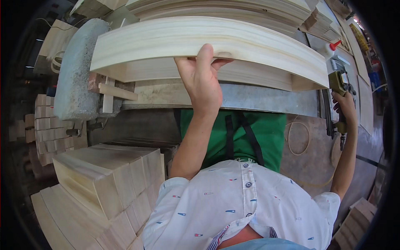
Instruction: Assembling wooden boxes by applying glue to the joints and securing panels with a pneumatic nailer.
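We are in a woodworking workshop: stacked pale rectangular wooden blocks [129, 179], long light-wood boards [266, 12], an olive-green and black nail gun [336, 82] and, at the dim left rim, apparently tan timber [52, 137].

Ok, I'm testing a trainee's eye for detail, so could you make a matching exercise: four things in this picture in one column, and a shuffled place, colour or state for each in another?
Things
1. Wooden frame
2. Nail gun
3. Bottle
4. Apron

Descriptions
A. White with a red tip
B. Held in the right hand
C. Green with black straps
D. Held in the left hand

Pairs: 1-D, 2-B, 3-A, 4-C
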Tool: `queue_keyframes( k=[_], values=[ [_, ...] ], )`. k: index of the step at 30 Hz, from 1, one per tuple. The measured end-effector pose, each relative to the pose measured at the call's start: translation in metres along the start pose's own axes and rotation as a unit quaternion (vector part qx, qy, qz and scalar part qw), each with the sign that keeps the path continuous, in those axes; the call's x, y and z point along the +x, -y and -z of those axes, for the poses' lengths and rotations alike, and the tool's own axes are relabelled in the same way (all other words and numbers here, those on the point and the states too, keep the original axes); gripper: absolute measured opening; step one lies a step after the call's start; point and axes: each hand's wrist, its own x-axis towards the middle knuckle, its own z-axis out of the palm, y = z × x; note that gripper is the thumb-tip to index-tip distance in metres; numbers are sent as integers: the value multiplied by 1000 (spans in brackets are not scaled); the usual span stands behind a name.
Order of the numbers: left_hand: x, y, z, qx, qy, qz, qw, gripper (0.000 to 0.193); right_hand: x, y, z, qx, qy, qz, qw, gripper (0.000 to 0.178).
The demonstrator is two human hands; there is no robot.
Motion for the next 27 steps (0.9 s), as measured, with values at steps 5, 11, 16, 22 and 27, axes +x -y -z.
queue_keyframes(
  k=[5, 11, 16, 22, 27],
  values=[
    [35, -36, 9, 45, 58, 9, 997, 19, 7, 6, -8, -3, 14, 39, 999, 36],
    [166, -137, 26, 122, 221, 89, 964, 25, 9, 2, 0, -12, 12, 9, 1000, 29],
    [237, -199, 13, 204, 244, 131, 939, 37, 11, 0, 1, -9, 10, 48, 999, 29],
    [193, -145, -50, 495, 244, 77, 830, 42, 13, -13, -3, 15, -11, 49, 999, 30],
    [171, -62, -40, 529, 426, 170, 714, 36, 12, -17, 0, 13, 6, 30, 999, 30]
  ],
)
